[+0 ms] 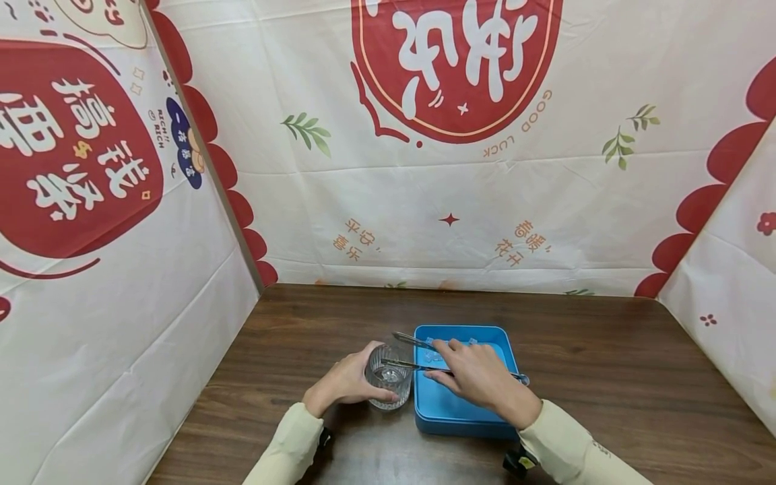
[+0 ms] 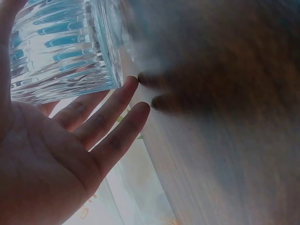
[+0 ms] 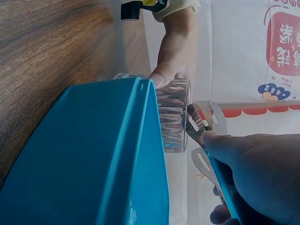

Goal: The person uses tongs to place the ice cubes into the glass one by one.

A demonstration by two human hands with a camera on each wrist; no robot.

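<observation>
On the wood-grain table [image 1: 576, 364] sits a blue tray [image 1: 445, 407], the left hand [image 1: 348, 379] gripping a ribbed glass tumbler [image 1: 394, 387] just beside it, the right hand [image 1: 480, 374] holding splayed metal tongs [image 1: 415, 367] over both, small clear chunks [image 1: 432, 356] in the tray

Glass [image 1: 391, 380], blue box [image 1: 445, 407]: scant gap between. Tongs [image 1: 403, 364] obstruct glass from above; left hand [image 1: 347, 378] blocks its left side. Right hand [image 1: 479, 374] overhangs box. Passage: table [image 1: 463, 308] behind box.

Table [image 1: 606, 377]: we see dark wood grain.
Back cloth [image 1: 412, 188]: we see a red emblem [image 1: 455, 87] and green sprigs [image 1: 308, 133].
Left cloth [image 1: 139, 289]: we see a red panel [image 1: 93, 145].
</observation>
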